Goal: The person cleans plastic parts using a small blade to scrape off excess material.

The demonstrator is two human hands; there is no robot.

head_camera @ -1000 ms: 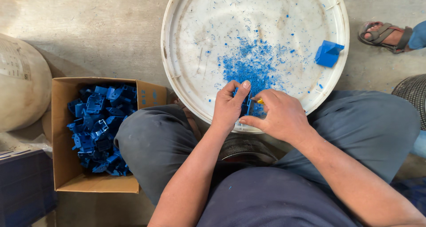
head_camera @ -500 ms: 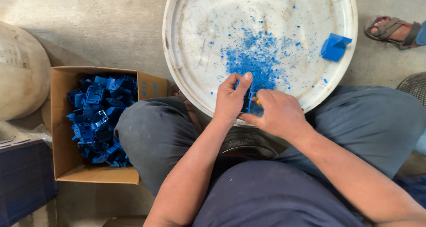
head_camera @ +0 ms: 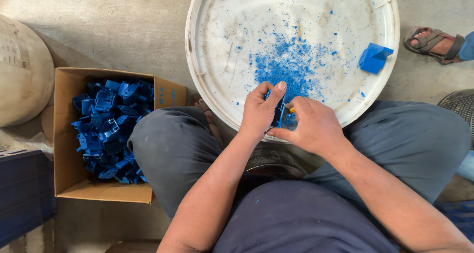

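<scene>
My left hand [head_camera: 260, 109] grips a small blue plastic part [head_camera: 279, 115] over the near rim of a round white lid [head_camera: 222, 35]. My right hand [head_camera: 310, 127] is closed around a small tool with a yellow tip [head_camera: 292, 110], pressed against that part. Blue plastic shavings [head_camera: 291, 60] lie in a heap on the lid just beyond my fingers. Another blue plastic part [head_camera: 374, 57] rests at the lid's right edge. Most of the held part is hidden by my fingers.
A cardboard box [head_camera: 66, 134] full of blue plastic parts [head_camera: 111, 127] sits on the concrete floor by my left knee. A pale sack [head_camera: 22, 70] is at the far left. Another person's sandalled foot [head_camera: 434, 43] shows at the upper right. A dark basket edge [head_camera: 459, 105] is at the right.
The view has shifted slightly. My hands stay together at the lid's near rim, working the same blue part.
</scene>
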